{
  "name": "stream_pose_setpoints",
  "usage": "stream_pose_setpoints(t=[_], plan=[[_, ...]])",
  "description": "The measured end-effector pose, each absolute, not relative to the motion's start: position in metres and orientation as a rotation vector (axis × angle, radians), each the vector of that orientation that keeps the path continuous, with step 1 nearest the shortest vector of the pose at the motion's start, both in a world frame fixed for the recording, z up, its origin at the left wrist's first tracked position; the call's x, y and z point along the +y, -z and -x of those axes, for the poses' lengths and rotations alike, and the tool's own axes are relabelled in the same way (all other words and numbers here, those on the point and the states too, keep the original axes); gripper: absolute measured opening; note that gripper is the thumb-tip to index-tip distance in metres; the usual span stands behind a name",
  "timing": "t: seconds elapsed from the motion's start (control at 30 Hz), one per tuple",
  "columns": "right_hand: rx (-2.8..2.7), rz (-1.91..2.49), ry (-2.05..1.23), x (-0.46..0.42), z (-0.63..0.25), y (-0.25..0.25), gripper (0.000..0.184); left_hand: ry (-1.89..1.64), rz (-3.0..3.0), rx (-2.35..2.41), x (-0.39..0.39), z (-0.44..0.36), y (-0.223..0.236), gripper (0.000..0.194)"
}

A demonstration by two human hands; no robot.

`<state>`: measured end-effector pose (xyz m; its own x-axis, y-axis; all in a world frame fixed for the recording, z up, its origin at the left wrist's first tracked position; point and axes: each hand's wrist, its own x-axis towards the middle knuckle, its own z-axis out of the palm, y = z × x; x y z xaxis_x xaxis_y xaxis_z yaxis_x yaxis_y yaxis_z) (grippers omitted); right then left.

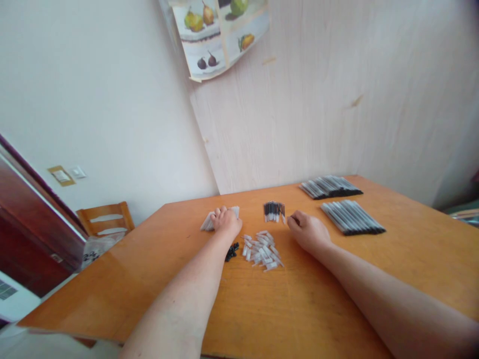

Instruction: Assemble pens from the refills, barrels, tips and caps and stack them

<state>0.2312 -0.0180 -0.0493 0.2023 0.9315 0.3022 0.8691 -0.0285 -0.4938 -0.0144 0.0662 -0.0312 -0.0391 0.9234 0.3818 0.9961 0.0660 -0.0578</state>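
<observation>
My left hand (226, 221) lies over a row of whitish pen barrels (207, 222), its fingers bent around some of them; the fingertips are partly hidden. Small black plugs (232, 251) lie just below that wrist, partly covered by the forearm. My right hand (309, 231) rests on the table with its fingers curled together in a pinch. Whatever is between them is hidden. Close to its fingertips is a row of dark pen refills (274, 211) with whitish lower ends. A loose heap of clear plastic pen caps (263, 251) lies between my two hands.
Two rows of clear pens with black ends, a nearer row (353, 217) and a farther row (329, 187), lie on the right of the wooden table (299, 314). A wooden chair (106, 219) stands beyond the left edge. The wall (299, 124) rises behind the table.
</observation>
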Motion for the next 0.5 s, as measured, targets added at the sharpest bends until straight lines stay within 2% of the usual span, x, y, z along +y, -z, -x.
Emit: stream_pose_setpoints(t=[0.5], plan=[[-1.682,1.896,-0.163,-0.0168,-0.2313,0.0495,0.037,0.311,1.898,-2.087,0.0601,0.0063,0.0288,0.035]])
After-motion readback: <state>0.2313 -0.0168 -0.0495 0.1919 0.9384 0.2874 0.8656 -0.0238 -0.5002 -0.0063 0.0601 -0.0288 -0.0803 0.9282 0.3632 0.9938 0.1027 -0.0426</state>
